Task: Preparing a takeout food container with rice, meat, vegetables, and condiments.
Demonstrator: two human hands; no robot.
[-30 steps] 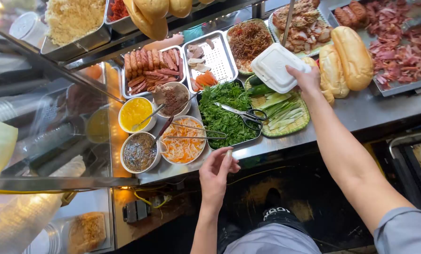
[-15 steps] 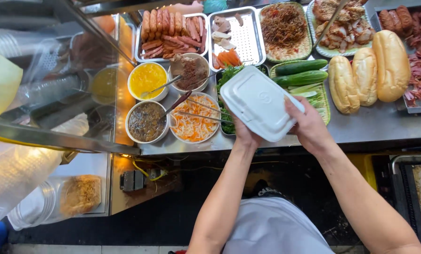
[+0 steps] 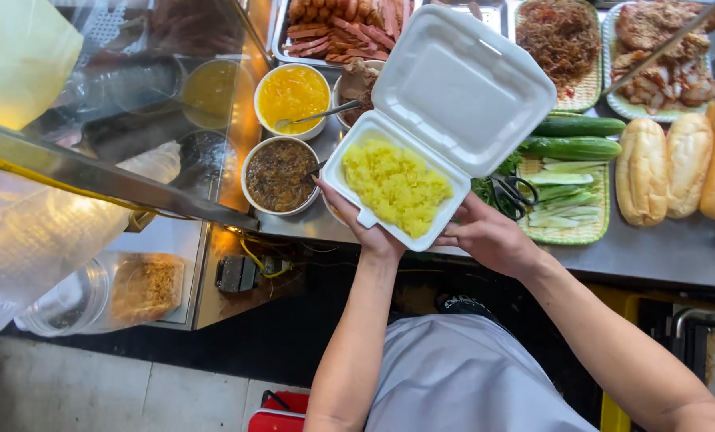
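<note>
Both of my hands hold a white foam clamshell box [image 3: 453,88] above the counter's front edge. Its lid stands open toward the back, and the lower half is filled with yellow sticky rice [image 3: 396,186]. My left hand [image 3: 365,232] supports the box from under its near left corner. My right hand [image 3: 489,236] grips under the near right side.
On the steel counter [image 3: 669,252] stand a bowl of yellow sauce [image 3: 292,98] with a spoon, a bowl of dark relish [image 3: 279,174], cucumbers [image 3: 573,138], scissors [image 3: 513,192], bread rolls [image 3: 677,164], and trays of sausages [image 3: 337,32] and meats [image 3: 661,60]. A glass case [image 3: 117,120] is at left.
The closed box, brought down from the right by my right hand, is now taken in both hands and its lid has swung open, showing the rice.
</note>
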